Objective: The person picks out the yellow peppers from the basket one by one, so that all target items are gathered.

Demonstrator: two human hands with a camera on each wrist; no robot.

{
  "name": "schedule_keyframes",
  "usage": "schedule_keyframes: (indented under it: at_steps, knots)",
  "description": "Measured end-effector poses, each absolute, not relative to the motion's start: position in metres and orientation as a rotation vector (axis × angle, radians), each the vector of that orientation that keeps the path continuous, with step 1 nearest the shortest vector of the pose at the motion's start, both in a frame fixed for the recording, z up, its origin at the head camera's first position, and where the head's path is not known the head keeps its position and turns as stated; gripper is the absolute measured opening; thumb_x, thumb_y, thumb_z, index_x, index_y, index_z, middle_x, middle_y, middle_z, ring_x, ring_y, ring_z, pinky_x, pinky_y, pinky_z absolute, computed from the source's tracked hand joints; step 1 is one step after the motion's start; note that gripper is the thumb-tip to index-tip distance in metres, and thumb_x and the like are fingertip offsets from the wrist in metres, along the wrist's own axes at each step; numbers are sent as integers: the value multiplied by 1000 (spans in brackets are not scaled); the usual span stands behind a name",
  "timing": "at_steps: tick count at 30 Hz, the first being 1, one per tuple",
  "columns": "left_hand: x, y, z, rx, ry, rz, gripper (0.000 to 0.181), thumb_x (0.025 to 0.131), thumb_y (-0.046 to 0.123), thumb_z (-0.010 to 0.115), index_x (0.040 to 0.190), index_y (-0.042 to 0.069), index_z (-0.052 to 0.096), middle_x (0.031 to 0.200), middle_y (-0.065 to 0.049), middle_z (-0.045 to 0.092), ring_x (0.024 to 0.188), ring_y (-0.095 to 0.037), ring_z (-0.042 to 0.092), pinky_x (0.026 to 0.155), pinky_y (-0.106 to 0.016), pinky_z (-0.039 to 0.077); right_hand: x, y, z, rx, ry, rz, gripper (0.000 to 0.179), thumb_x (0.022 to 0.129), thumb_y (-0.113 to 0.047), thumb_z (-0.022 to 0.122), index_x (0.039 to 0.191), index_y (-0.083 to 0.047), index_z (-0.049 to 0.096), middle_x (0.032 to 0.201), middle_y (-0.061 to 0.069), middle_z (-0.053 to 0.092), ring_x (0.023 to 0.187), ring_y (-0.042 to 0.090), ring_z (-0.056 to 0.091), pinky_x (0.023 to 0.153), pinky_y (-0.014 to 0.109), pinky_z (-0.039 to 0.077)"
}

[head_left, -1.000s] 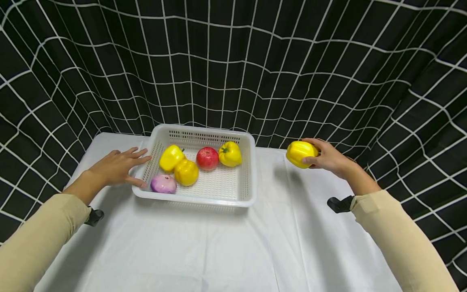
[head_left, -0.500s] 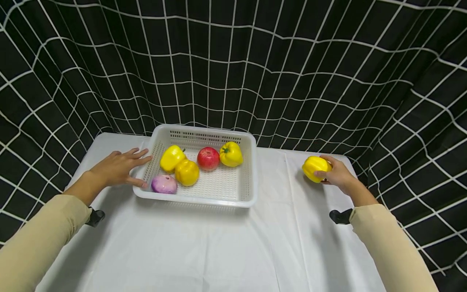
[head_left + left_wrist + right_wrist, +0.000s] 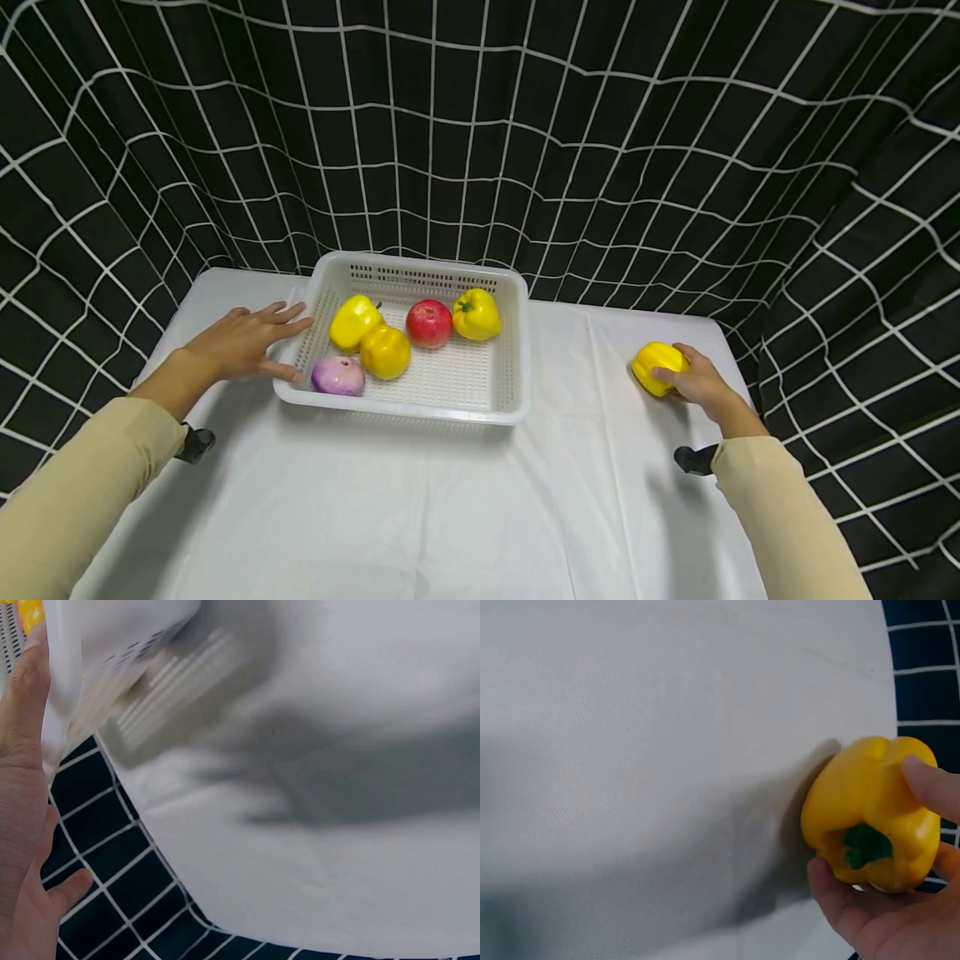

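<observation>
On the right side of the table, my right hand (image 3: 700, 381) grips a yellow bell pepper (image 3: 651, 367), thumb on one side and fingers on the other. The right wrist view shows this bell pepper (image 3: 866, 802) with its green stem toward the camera, low over the cloth; I cannot tell if it touches. My left hand (image 3: 243, 340), fingers spread, rests at the left rim of a white plastic basket (image 3: 420, 411). Inside lie a yellow bell pepper (image 3: 355, 322), a darker yellow one (image 3: 386, 352), another with a green stem (image 3: 477, 315), a red round fruit (image 3: 429, 323) and a purple onion-like vegetable (image 3: 338, 376).
A white cloth covers the table (image 3: 420, 508). Behind and at both sides hangs a black curtain (image 3: 465, 125) with a white grid. The table's back edge runs close behind the basket. Small dark devices are strapped at both wrists.
My right hand has carried the yellow bell pepper rightward, toward me and down to near the cloth. The left hand and the basket stay in place.
</observation>
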State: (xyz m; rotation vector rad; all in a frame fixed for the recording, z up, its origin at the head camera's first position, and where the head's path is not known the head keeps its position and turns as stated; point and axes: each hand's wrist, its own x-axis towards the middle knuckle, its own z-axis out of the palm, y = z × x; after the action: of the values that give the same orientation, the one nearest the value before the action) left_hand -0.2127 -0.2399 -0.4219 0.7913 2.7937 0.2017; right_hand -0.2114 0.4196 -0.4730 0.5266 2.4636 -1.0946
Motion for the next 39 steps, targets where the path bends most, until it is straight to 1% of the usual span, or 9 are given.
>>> schedule_keyframes:
  at_steps: [6, 12, 19, 25, 30, 35, 39]
  knots:
    - [-213, -239, -420, 793, 2785, 208, 91, 83, 58, 71, 153, 9, 38, 160, -20, 27, 145, -47, 24, 108, -73, 25, -210, 425, -470, 531, 2442, -1092, 91, 99, -35, 59, 157, -1, -2, 157, 35, 12, 131, 47, 35, 107, 54, 43]
    - [-214, -240, -420, 789, 2792, 195, 93, 83, 60, 70, 153, 10, 38, 160, -21, 27, 145, -47, 25, 107, -73, 26, -210, 425, -463, 517, 2423, -1096, 92, 100, -37, 58, 157, 0, -3, 158, 35, 10, 134, 48, 32, 108, 55, 41]
    - [-216, -241, -422, 777, 2793, 196, 92, 83, 59, 71, 153, 10, 38, 160, -21, 27, 145, -47, 24, 107, -73, 26, -214, 426, -450, 464, 2431, -1044, 90, 102, -43, 52, 157, -2, -6, 156, 40, 6, 140, 52, 25, 108, 56, 40]
    - [-215, -241, -420, 771, 2790, 195, 92, 83, 60, 70, 153, 10, 38, 160, -21, 27, 145, -47, 24, 107, -72, 26, -219, 425, -431, 405, 2427, -1050, 90, 102, -47, 49, 157, -1, -5, 155, 41, 9, 141, 53, 24, 108, 59, 38]
    - [-214, -240, -419, 774, 2788, 188, 91, 83, 59, 71, 153, 10, 38, 160, -20, 27, 145, -47, 24, 108, -72, 26, -224, 421, -409, 379, 2441, -1098, 92, 101, -50, 49, 157, 1, -3, 156, 40, 10, 141, 54, 24, 108, 60, 37]
    - [-213, -238, -419, 773, 2785, 185, 90, 84, 57, 71, 153, 10, 38, 160, -20, 27, 145, -47, 24, 108, -72, 25, -231, 415, -386, 325, 2466, -1129, 91, 102, -48, 50, 157, 1, -2, 158, 37, 9, 142, 53, 23, 110, 62, 33]
    - [-212, -239, -419, 766, 2782, 186, 90, 84, 57, 71, 153, 10, 38, 160, -20, 27, 145, -47, 24, 108, -72, 25, -239, 406, -373, 243, 2488, -1127, 91, 102, -48, 50, 157, 1, -2, 157, 38, 13, 142, 53, 24, 111, 62, 31]
